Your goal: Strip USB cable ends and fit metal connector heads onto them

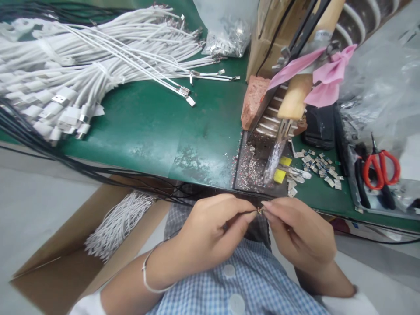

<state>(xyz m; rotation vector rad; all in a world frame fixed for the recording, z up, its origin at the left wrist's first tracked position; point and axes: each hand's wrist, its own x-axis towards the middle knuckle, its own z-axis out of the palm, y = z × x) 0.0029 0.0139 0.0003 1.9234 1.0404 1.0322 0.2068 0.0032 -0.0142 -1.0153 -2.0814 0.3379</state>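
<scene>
Light: bright, even light is washing over the green counter [147, 127].
Glare: the plastic bag [383, 83] is blowing out white.
Edges: wide-angle distortion is bending the white cable bundle [49, 78].
Blur: the corners are softening slightly.

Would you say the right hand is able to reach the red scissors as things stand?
Probably yes, once freed: the right hand pinches a wire tip with the left hand, but the scissors lie uncovered to its right, with nothing standing between.
</scene>
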